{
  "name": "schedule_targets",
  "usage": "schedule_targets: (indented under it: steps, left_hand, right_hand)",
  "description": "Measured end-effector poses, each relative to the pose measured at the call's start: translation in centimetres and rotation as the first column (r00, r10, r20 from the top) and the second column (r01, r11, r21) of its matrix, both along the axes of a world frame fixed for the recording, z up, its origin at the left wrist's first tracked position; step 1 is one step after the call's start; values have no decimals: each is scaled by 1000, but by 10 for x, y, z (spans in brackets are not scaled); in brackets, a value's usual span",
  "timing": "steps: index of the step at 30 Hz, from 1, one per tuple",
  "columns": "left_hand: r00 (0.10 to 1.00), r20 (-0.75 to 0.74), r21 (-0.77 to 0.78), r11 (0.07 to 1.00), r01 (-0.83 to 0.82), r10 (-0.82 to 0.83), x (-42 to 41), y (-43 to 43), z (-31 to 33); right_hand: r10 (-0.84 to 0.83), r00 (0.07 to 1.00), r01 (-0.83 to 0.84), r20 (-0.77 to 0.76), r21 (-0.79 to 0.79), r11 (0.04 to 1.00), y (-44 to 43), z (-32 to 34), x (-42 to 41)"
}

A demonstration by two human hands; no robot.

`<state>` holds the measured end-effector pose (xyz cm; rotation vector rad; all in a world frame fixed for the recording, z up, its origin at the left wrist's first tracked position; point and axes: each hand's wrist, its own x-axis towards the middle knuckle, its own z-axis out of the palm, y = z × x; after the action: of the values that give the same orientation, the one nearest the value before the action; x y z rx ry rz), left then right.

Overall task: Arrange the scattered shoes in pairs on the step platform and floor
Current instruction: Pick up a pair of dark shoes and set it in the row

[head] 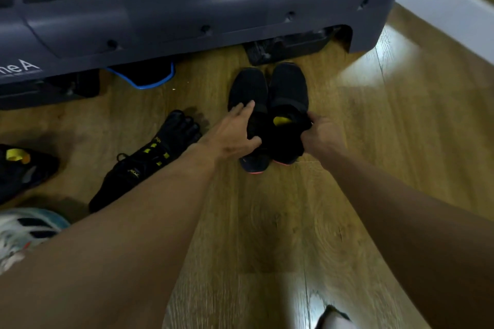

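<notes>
Black shoes (287, 80) paired on the floor (267, 222) — left hand (232, 132) pinches the left shoe (248, 88), right hand (319, 132) grips the right shoe (290, 99). Level heels, sides touching, before release.

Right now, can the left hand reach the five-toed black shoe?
Probably yes: the five-toed shoe lies uncovered on the floor just left of the left hand, which must first let go of the pink-soled shoe it grips.
</notes>
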<state>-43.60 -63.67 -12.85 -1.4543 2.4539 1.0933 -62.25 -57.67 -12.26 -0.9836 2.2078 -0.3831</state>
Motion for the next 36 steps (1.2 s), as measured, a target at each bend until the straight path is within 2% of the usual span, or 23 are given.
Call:
schedule_targets:
  steps: [3, 5, 7, 12, 15, 17, 19, 22, 27, 30, 36]
  left_hand:
    - [987, 53, 22, 988, -150, 149, -9, 0, 0]
    - [943, 81, 11, 946, -324, 323, -18, 0, 3]
    - [902, 66, -48, 904, -425, 427, -24, -1, 10]
    - [860, -73, -124, 851, -511, 506, -23, 5, 36]
    - [815, -117, -105, 809, -578, 567, -24, 30, 73]
    - [809, -117, -96, 804, -586, 576, -21, 50, 111]
    - [816, -110, -83, 812, -577, 568, -20, 65, 159]
    - [828, -156, -30, 836, -548, 538, -28, 85, 259]
    - [896, -264, 11, 930, -368, 358, -44, 122, 462]
    - [930, -254, -96, 950, -297, 265, -47, 146, 565]
    - [931, -364, -133, 988, -79, 25, -68, 216, 708]
  right_hand:
    - [-105, 991, 103, 80, 21, 994, -1, -3, 4]
    - [-106, 992, 107, 64, 0, 994, 0, -5, 4]
    - [-92, 994, 93, 58, -18, 996, 2, -6, 4]
    - [-55, 985, 59, 163, -19, 998, 6, 12, 2]
    - [41, 991, -40, 125, -7, 999, 20, 59, -1]
    - [62, 995, -61, 83, -24, 998, 36, 106, -4]
    - [35, 994, -32, 103, -33, 999, 53, 160, -6]
    - [-10, 994, 14, 112, -37, 999, 83, 261, -12]
    - [-48, 996, 51, 72, -44, 998, 139, 469, -24]
    - [-81, 996, 84, 35, -90, 992, 180, 582, -24]
    - [-331, 936, 302, -119, -208, 930, 291, 730, -9]
